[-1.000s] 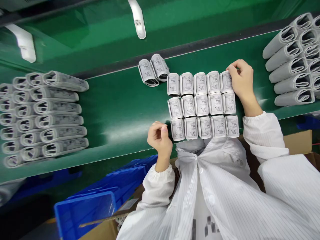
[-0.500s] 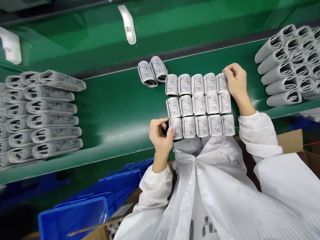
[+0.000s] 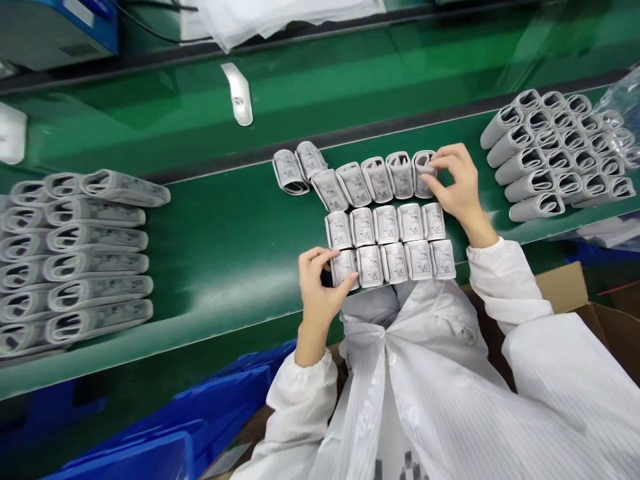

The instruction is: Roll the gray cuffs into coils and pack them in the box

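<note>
Rolled grey cuffs with printed faces lie in three rows on the green bench (image 3: 220,247). In the far row, my right hand (image 3: 457,183) pinches the rightmost rolled cuff (image 3: 423,175) between thumb and fingers; this row is tilted up so some coiled ends show. At the near left corner, my left hand (image 3: 320,283) spans the end rolled cuff (image 3: 344,268), fingers at its far edge and thumb at its near edge. The middle row (image 3: 386,224) lies flat between my hands. Two more rolled cuffs (image 3: 300,167) lean together behind the far row's left end.
Stacks of rolled cuffs stand at the left (image 3: 100,253) and the right (image 3: 550,153), the right one partly under clear plastic (image 3: 623,107). Below the bench are blue bins (image 3: 150,453) and a cardboard box (image 3: 565,287). A white bracket (image 3: 239,97) is on the green back panel.
The far row has separated from the middle row and tipped back, its left end shifting left towards the two loose rolls. My left thumb has moved onto the near corner roll. The view has shifted.
</note>
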